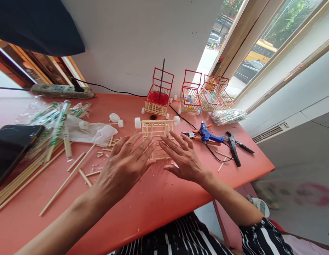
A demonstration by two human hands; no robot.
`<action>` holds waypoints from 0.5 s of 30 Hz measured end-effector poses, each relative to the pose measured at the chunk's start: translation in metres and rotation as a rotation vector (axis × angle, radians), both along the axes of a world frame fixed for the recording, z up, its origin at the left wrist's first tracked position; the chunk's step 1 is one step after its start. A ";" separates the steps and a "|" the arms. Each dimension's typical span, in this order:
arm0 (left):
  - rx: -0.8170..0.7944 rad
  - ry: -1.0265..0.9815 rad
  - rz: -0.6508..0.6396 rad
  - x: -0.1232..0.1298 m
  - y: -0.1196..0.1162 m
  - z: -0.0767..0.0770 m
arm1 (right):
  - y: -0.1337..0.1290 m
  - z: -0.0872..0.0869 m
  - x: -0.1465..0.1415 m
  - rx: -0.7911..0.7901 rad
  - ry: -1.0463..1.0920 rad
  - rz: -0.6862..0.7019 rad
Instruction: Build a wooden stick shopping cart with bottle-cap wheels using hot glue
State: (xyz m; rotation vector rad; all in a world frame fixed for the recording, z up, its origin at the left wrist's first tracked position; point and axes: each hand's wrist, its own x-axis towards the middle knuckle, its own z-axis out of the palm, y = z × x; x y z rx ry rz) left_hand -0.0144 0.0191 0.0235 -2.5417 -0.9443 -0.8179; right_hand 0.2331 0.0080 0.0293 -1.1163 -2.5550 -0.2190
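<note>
In front of me on the red table lies a small cart frame (157, 131) built of thin wooden sticks. A wooden axle (157, 121) with a white wheel (138, 123) at its left end and another white wheel (177, 120) at its right end runs along the frame's far side. My left hand (130, 157) is spread over the left part of the frame, palm down. Over the right part, my right hand (182, 156) has its fingers stretched out too. The fingers hide some of the lattice; whether they touch it I cannot tell.
Finished stick carts with red rails (157, 97) stand along the wall. To the right lie a blue glue gun (207, 134), pliers and black-handled cutters (233, 148). Loose sticks (67, 180), wrapped chopsticks, a spare wheeled axle (100, 124) and a phone (14, 148) are on the left.
</note>
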 end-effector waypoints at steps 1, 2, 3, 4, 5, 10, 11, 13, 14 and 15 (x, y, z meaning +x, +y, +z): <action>0.007 -0.004 -0.011 0.000 -0.001 0.001 | -0.002 0.000 0.000 0.004 0.005 0.004; 0.014 -0.004 -0.022 0.001 -0.003 0.001 | -0.004 -0.001 0.001 0.010 0.013 0.011; 0.021 -0.002 -0.034 0.001 -0.004 0.002 | -0.005 -0.002 0.001 0.016 0.022 0.018; 0.030 -0.001 -0.044 0.002 -0.005 0.001 | -0.007 -0.004 0.002 0.022 0.030 0.026; 0.037 0.001 -0.052 0.002 -0.006 0.001 | -0.008 -0.005 0.002 0.025 0.036 0.032; 0.031 -0.010 -0.071 0.002 -0.008 -0.005 | -0.011 -0.007 0.003 0.020 0.041 0.041; 0.024 -0.021 -0.072 0.001 -0.008 -0.005 | -0.013 -0.005 0.004 0.016 0.046 0.034; 0.024 -0.048 -0.088 -0.001 -0.008 -0.005 | -0.017 0.001 0.011 0.017 0.083 -0.007; 0.031 -0.065 -0.102 -0.003 -0.009 -0.004 | -0.019 0.004 0.017 0.023 0.117 -0.044; 0.038 -0.084 -0.116 -0.005 -0.010 -0.003 | -0.021 0.008 0.025 0.040 0.161 -0.092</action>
